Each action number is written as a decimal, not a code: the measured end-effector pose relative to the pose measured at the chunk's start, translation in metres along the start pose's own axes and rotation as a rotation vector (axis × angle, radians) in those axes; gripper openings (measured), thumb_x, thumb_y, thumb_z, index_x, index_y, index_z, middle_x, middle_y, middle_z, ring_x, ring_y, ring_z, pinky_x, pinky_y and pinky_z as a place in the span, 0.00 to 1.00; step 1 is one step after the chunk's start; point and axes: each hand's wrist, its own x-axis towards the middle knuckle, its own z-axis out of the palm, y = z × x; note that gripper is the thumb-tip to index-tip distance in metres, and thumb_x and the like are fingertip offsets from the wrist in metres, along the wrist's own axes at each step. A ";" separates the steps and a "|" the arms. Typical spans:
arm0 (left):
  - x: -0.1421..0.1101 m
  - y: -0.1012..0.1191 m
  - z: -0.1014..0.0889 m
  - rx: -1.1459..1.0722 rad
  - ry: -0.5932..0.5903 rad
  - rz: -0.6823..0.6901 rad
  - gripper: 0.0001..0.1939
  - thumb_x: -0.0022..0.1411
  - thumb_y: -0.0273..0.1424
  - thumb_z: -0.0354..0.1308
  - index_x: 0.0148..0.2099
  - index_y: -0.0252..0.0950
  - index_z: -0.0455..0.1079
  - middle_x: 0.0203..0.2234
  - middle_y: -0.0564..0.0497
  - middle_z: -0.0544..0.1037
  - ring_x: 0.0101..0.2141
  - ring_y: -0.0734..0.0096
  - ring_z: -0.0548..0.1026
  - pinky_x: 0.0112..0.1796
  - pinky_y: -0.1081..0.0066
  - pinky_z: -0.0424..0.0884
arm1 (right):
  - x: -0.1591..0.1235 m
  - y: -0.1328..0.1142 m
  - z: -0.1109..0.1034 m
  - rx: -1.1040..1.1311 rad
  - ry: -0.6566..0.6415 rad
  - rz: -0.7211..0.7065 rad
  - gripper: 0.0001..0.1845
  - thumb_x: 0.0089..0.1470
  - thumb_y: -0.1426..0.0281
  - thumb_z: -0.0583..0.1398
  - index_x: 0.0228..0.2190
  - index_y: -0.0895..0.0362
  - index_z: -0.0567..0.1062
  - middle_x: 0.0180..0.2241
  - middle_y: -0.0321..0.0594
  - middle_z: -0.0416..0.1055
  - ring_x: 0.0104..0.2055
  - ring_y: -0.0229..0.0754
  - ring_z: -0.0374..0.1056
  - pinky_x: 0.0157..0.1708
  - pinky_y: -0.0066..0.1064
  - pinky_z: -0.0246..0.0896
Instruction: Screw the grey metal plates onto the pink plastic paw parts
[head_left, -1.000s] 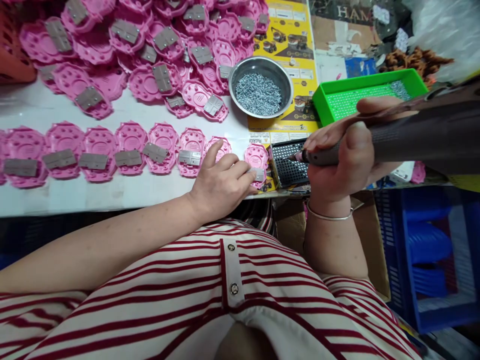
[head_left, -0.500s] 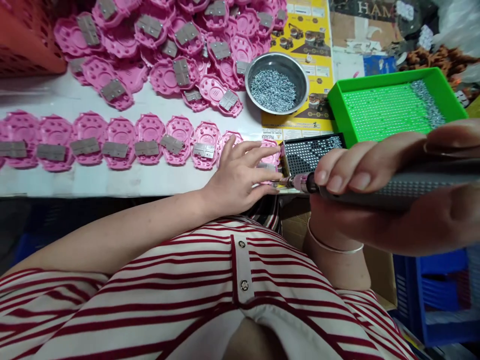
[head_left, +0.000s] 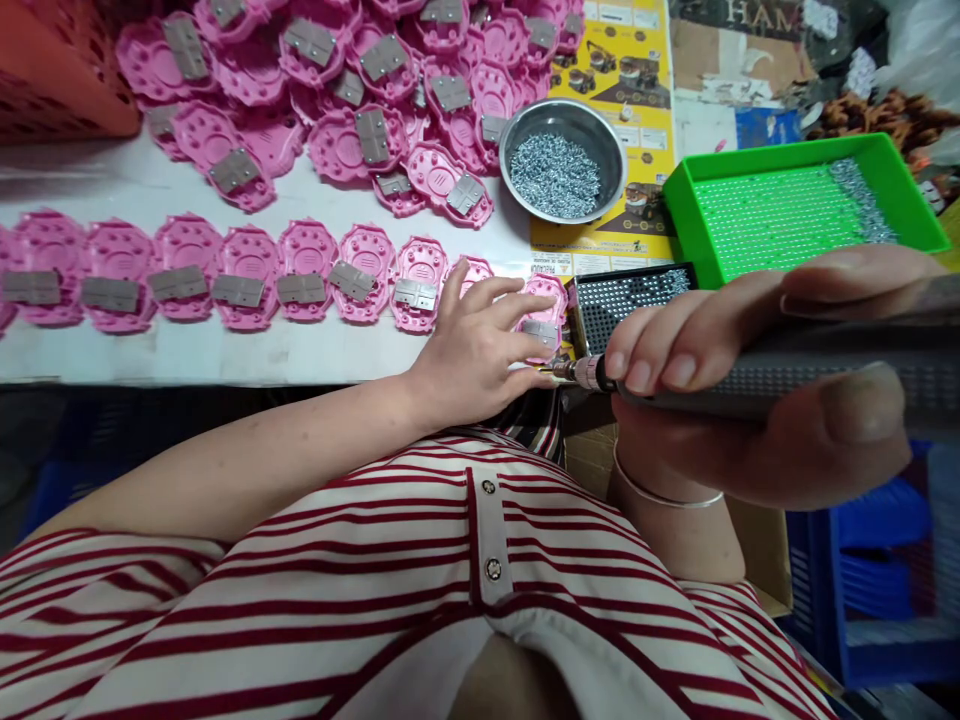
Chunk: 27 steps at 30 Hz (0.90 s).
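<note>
My right hand (head_left: pixel 720 360) is wrapped around the dark grey body of an electric screwdriver (head_left: pixel 795 365), which lies nearly level, its bit pointing left. The bit's tip is close to the thumb and index finger of my left hand (head_left: pixel 472 345). That hand is spread flat, its fingers apart, over the right end of a row of pink plastic housings (head_left: pixel 246 255). Beside its fingertips lies one pink housing with a grey metal plate (head_left: pixel 541 312); another behind the fingers is partly covered. Whether the bit touches a screw cannot be seen.
A metal bowl of small screws (head_left: pixel 562 160) stands behind my hands. To the right are a black perforated tray (head_left: pixel 626 300) and a green tray (head_left: pixel 795 205) with screws. Pink housings are heaped (head_left: pixel 330 90) at the back, beside a red basket (head_left: pixel 60 70).
The screwdriver and my right hand have shifted slightly left. More of the pink housing by my left fingertips shows. My left hand stays spread in nearly the same place.
</note>
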 end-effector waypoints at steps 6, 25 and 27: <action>0.000 -0.009 0.005 0.129 -0.027 -0.069 0.22 0.59 0.43 0.67 0.53 0.41 0.74 0.63 0.42 0.67 0.63 0.40 0.60 0.62 0.31 0.43 | 0.000 0.032 0.004 0.105 0.125 -0.210 0.07 0.51 0.61 0.65 0.35 0.46 0.78 0.20 0.28 0.65 0.19 0.34 0.63 0.19 0.32 0.66; 0.000 -0.013 0.010 0.117 0.018 -0.044 0.17 0.62 0.44 0.63 0.47 0.40 0.78 0.61 0.43 0.70 0.62 0.40 0.61 0.62 0.32 0.44 | 0.000 0.089 0.003 0.017 0.069 -0.332 0.20 0.51 0.49 0.60 0.45 0.40 0.71 0.34 0.34 0.67 0.17 0.34 0.55 0.17 0.35 0.56; 0.000 -0.013 0.011 0.113 0.018 -0.046 0.17 0.62 0.44 0.63 0.47 0.40 0.78 0.61 0.43 0.70 0.63 0.40 0.61 0.62 0.32 0.44 | 0.000 0.088 0.002 0.028 0.083 -0.356 0.19 0.52 0.49 0.60 0.45 0.40 0.70 0.34 0.34 0.66 0.18 0.34 0.55 0.17 0.35 0.54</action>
